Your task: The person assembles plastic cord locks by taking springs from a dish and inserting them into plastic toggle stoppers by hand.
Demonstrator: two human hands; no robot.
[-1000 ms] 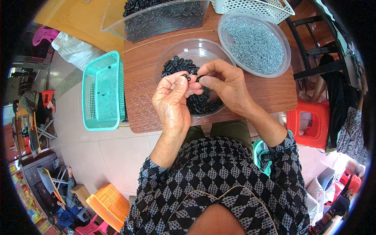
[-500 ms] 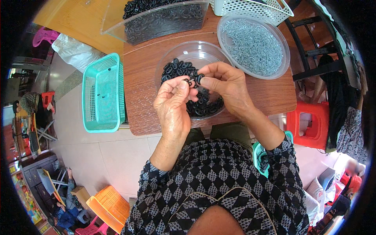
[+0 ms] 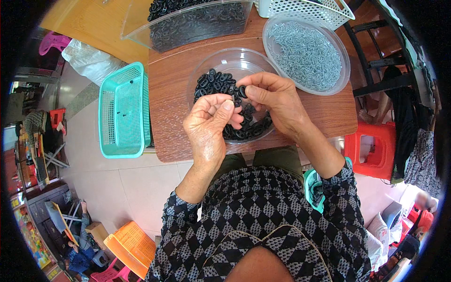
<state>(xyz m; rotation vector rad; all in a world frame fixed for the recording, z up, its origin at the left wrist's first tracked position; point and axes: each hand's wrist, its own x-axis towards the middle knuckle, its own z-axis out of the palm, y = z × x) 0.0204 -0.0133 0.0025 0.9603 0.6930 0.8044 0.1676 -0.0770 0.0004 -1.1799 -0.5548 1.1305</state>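
Observation:
Over a round clear tub (image 3: pixel 237 52) of small black ring-shaped pieces (image 3: pixel 211 84), my two hands meet. My right hand (image 3: pixel 280 103) pinches one black ring-shaped piece (image 3: pixel 242 91) between thumb and forefinger. Opposite it, my left hand (image 3: pixel 209 121) is closed in a pinch, thumb on forefinger; something small and dark shows at its tips, too small to name. The fingertips of both hands nearly touch. To the right of the tub, an oval clear tub (image 3: pixel 307 56) holds many small silver screws.
A clear bin (image 3: pixel 202 28) of black pieces stands at the back of the brown table (image 3: pixel 171 94). Beside it is a white perforated basket (image 3: pixel 305 13). A turquoise basket (image 3: pixel 123 110) is left of the table, a red stool (image 3: pixel 373 150) to the right, an orange crate (image 3: pixel 130 249) lower left.
My right hand has shifted slightly right, my left thumb slightly right and down. The small dark piece at my left fingertips is now more covered; the black ring-shaped piece stays in my right pinch.

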